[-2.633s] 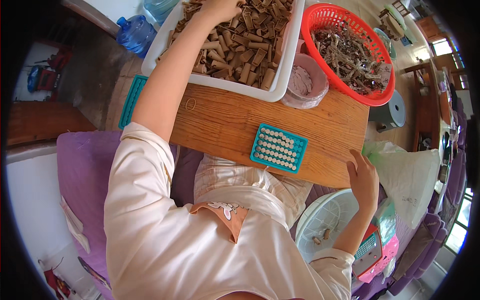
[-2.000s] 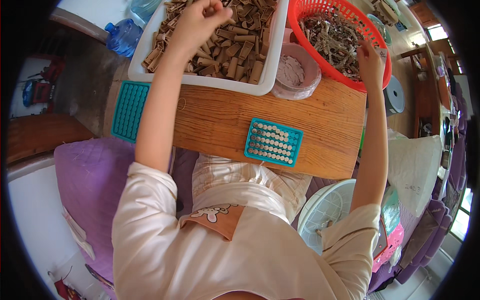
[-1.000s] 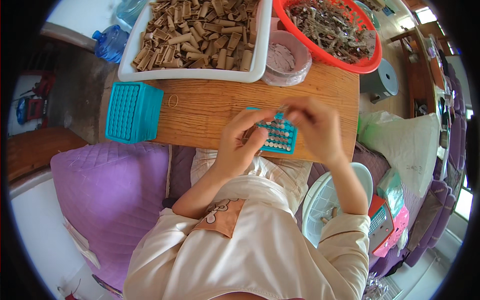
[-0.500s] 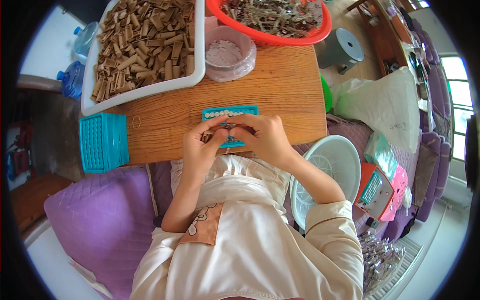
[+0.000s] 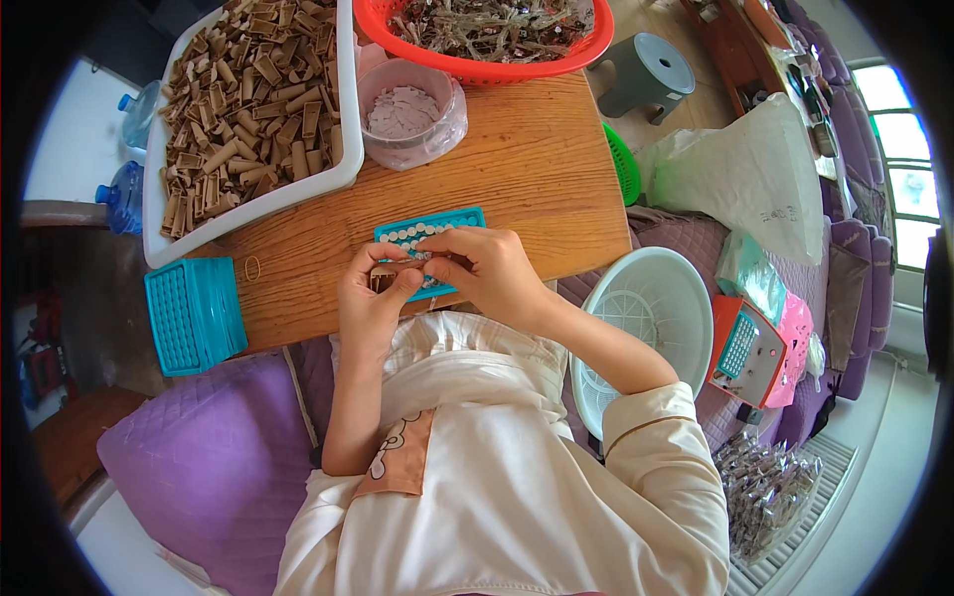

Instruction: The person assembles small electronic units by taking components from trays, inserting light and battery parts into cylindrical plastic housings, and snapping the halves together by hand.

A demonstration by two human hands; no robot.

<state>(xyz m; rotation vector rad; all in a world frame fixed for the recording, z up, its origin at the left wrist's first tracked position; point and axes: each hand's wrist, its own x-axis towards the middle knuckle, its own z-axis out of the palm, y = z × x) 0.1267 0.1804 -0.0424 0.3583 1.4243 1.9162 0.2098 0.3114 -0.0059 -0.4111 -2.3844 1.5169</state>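
Note:
A teal tray [image 5: 465,218] lies near the table's front edge with small round white pieces [image 5: 405,235] in rows along its far side. Over the tray my two hands meet, fingertips almost touching. My left hand [image 5: 370,294] is closed in a pinch on a small brown cardboard piece [image 5: 384,278]. Thumb and fingers of my right hand [image 5: 492,270] are pressed together beside it; whatever they hold is too small and covered to name. My fingers hide much of the tray's near part.
A white bin [image 5: 350,134] of brown cardboard pieces stands far left, beside a clear tub [image 5: 452,114] of pale flat pieces. Behind it sits a red basket [image 5: 477,70] of shiny strips. Stacked teal trays [image 5: 197,313] occupy the left table edge. A pale basin [image 5: 696,328] is at my right.
The view has shifted, so the table things sit differently in the picture. Both hands stay together over the tray; the brown piece by my left fingers shows more plainly now.

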